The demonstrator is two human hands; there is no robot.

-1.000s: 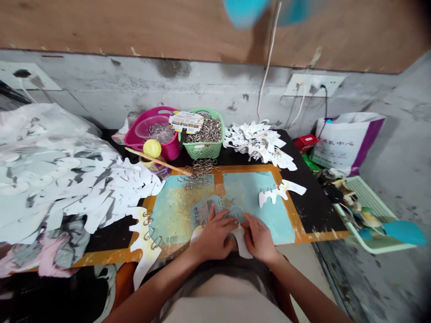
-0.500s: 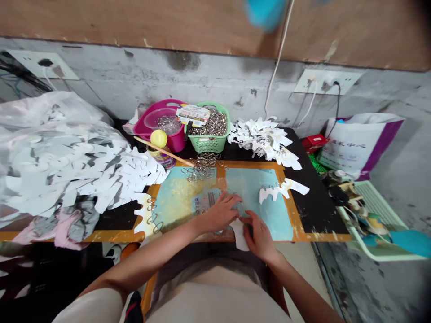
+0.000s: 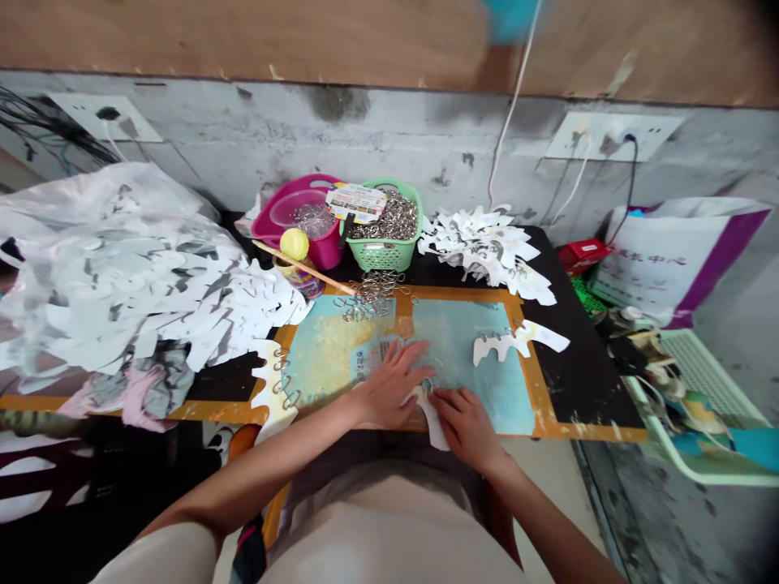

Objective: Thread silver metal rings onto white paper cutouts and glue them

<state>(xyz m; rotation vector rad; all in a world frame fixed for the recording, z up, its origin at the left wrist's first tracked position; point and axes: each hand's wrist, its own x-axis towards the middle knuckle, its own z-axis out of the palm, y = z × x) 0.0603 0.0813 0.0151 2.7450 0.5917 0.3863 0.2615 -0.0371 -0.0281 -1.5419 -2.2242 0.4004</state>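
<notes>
The piece (image 3: pixel 436 428) lies partly under the left hand (image 3: pixel 389 392), fingers spread; the right hand (image 3: pixel 467 425) curls at its right edge, whether gripping I cannot tell.

Left fingers (image 3: pixel 416 354) have been spread wider; ring (image 3: pixel 427 385) at cutout (image 3: pixel 436 428) edge, hidden half a second ago, has been exposed.
</notes>
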